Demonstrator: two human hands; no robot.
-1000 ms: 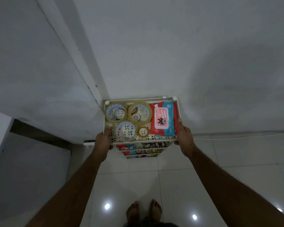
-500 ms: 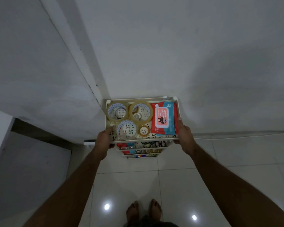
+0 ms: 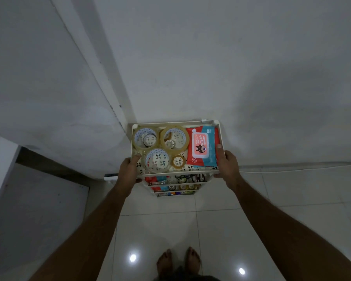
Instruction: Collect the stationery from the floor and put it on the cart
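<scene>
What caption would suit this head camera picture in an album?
Both hands, left hand and right hand, grip the white tiered cart holding clear tape rolls and a red-blue wipes pack.

Dim, grainy, wide-angle bowed edges, two glare spots on floor

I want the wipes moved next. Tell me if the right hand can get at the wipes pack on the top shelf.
Probably yes. The right hand grips the cart rim beside the wipes pack, which lies uncovered on top; it must release its grip first.
</scene>
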